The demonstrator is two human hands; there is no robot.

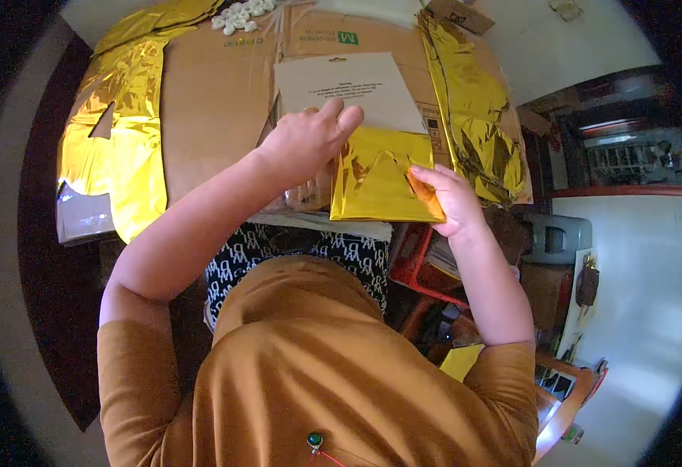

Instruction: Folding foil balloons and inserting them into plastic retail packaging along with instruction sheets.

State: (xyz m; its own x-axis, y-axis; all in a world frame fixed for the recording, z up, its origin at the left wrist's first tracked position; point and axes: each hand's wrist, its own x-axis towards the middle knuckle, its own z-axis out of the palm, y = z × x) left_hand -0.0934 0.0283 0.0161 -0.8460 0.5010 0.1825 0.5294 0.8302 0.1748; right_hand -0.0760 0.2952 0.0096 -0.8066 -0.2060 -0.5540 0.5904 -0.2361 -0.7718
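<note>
Gold foil packet (384, 183), long axis approx. side-to-side, R grip (454, 201) pinching edge; L grip (312, 142) open/closed, can't tell

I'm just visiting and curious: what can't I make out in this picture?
All in the head view:
- Whether the left hand grips anything: its curled fingers are hidden by the hand itself.
- The underside of the gold packet, held by the right hand: its upper face hides it.
- What the small white things are: too small.
- Part of the red basket: behind the right forearm.
</note>
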